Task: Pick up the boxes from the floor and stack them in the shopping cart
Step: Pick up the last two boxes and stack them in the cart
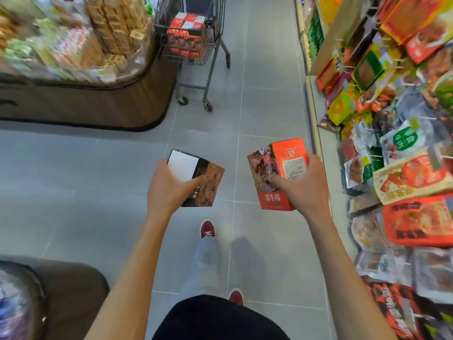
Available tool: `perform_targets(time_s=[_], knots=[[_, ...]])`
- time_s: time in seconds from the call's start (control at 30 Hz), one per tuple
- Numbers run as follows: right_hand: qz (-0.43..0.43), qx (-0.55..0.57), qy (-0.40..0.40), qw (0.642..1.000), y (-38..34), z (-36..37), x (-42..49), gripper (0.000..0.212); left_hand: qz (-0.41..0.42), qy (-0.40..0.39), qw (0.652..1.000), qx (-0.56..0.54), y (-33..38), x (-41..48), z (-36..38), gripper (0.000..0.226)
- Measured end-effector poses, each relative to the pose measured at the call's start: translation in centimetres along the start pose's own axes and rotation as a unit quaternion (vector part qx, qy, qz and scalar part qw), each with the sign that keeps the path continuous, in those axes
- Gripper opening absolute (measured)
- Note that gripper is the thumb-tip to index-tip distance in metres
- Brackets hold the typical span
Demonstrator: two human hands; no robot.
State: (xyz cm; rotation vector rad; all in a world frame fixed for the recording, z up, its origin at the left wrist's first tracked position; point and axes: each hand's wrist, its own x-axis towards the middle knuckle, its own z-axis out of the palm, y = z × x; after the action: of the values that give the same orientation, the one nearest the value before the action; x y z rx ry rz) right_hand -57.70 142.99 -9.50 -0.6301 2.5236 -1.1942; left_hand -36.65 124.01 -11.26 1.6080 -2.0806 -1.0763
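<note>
Grey-tiled supermarket aisle. Left hand (169,185) fingers wrap a dark box (198,179); right hand (302,185) clasps an orange box (277,173), each held at its lower end, long axis pointing ahead toward the shopping cart (193,38), well apart and already stacked. One-handed grips could slip mid-stride, or the carts's pile could topple.

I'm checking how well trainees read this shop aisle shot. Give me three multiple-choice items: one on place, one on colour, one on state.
1. Where does the shopping cart stand?
A. ahead, beside the round snack display
B. behind the person
C. against the right shelf

2. What colour is the side panel of the box in the right hand?
A. blue
B. orange
C. green

3. What is the left hand doing?
A. hanging empty
B. pushing the cart
C. holding a box

Answers: 1 A, it stands up the aisle by the display. 2 B, the orange box shows it. 3 C, its fingers wrap a dark box.
</note>
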Motion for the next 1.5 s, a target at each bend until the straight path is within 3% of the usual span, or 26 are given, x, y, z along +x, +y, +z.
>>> perform_targets(time_s=[0.27, 0.37, 0.57, 0.87, 1.5], knots=[[-0.003, -0.036, -0.034, 0.999, -6.6, 7.5, 11.3, 0.090, -0.009, -0.002, 0.999, -0.035, 0.8, 13.2, -1.5, 0.082], [-0.005, -0.029, -0.042, 0.999, -9.9, 10.7, 15.5, 0.093, -0.014, -0.006, 0.999, -0.032, 1.6, 19.2, -2.8, 0.089], [-0.013, -0.013, -0.032, 0.999, -14.5, 15.8, 22.3, 0.084, -0.014, -0.001, 0.999, -0.043, 3.1, 28.0, -4.8, 0.074], [-0.015, 0.023, -0.048, 0.998, -19.3, 22.3, 33.2, 0.078, -0.035, 0.011, 0.999, -0.030, 4.2, 39.4, -6.0, 0.080], [-0.053, -0.008, -0.134, 0.990, -31.1, 34.2, 63.3, 0.084, -0.057, 0.053, 0.995, -0.057, 14.5, 68.9, -6.2, 0.084]])
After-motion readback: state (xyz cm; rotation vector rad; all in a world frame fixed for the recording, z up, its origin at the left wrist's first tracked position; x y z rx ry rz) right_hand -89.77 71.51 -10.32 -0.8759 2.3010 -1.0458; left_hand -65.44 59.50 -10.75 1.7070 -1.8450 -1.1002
